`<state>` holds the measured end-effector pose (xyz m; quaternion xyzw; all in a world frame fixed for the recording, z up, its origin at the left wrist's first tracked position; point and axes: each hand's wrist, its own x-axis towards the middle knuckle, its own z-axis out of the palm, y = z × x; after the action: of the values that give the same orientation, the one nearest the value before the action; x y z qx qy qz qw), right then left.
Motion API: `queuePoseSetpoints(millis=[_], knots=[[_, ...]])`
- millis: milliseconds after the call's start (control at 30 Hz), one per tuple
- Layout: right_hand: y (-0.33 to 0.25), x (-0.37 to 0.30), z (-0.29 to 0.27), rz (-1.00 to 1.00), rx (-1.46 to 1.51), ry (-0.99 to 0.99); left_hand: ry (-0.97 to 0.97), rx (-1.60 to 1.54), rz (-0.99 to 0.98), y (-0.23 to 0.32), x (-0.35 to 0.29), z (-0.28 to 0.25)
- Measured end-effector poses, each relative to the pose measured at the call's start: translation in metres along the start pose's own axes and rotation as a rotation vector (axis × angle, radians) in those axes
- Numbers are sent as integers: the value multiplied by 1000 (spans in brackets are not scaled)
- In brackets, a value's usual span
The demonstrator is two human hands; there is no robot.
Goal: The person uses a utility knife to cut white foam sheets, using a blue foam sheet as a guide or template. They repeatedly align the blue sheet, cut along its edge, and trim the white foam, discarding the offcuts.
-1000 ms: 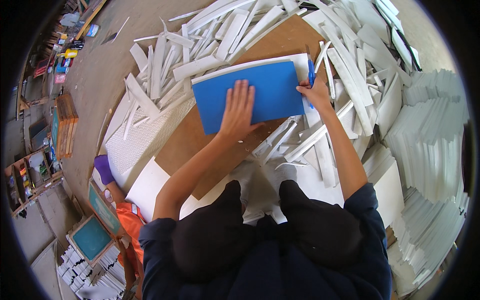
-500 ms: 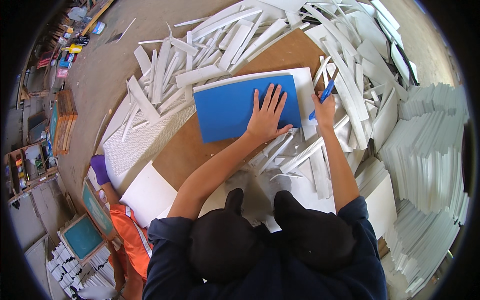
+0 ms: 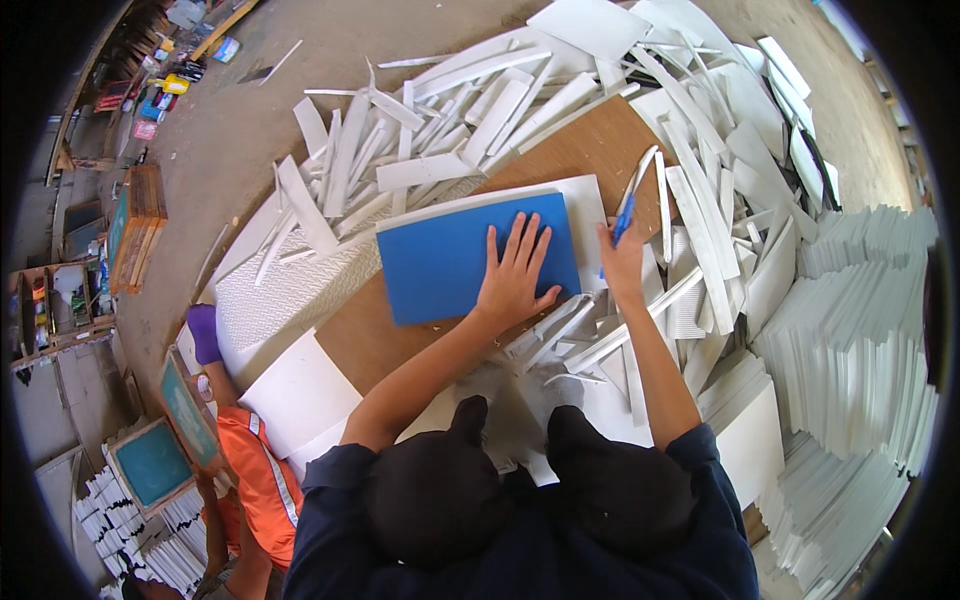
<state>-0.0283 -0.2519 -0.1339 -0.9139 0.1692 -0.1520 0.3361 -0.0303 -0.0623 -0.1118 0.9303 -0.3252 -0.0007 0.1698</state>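
My left hand (image 3: 518, 278) lies flat, fingers spread, on a blue rectangular panel (image 3: 430, 265). Beneath the panel is a white sheet (image 3: 588, 205), its edge showing along the top and right. In my right hand (image 3: 622, 262) is a blue utility knife (image 3: 625, 218), held beside the right edge of the white sheet. Its blade is too small to make out. Panel and sheet rest on a brown board (image 3: 350, 325). Just beyond the knife stands a narrow white strip (image 3: 641, 172).
White offcuts (image 3: 490, 110) are heaped along the far side and right. Tall stacks of white sheets (image 3: 840, 330) stand at the right. A textured white slab (image 3: 300, 295) lies left of the board. At lower left is another person's orange sleeve or garment (image 3: 258, 475).
My right hand and the knife have moved nearer to me along the sheet's right side. My left hand stays pressed on the blue panel. The whole view has shifted slightly.
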Motion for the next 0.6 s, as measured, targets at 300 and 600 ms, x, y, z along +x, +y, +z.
queuePoseSetpoints(millis=[300, 600], knots=[[-98, 17, -136, 226, 739, -324, -91, -356, -136, -10, 17, -90], [-266, -24, -231, 36, 1571, -727, 275, -1100, 74, 32, -1, -300]])
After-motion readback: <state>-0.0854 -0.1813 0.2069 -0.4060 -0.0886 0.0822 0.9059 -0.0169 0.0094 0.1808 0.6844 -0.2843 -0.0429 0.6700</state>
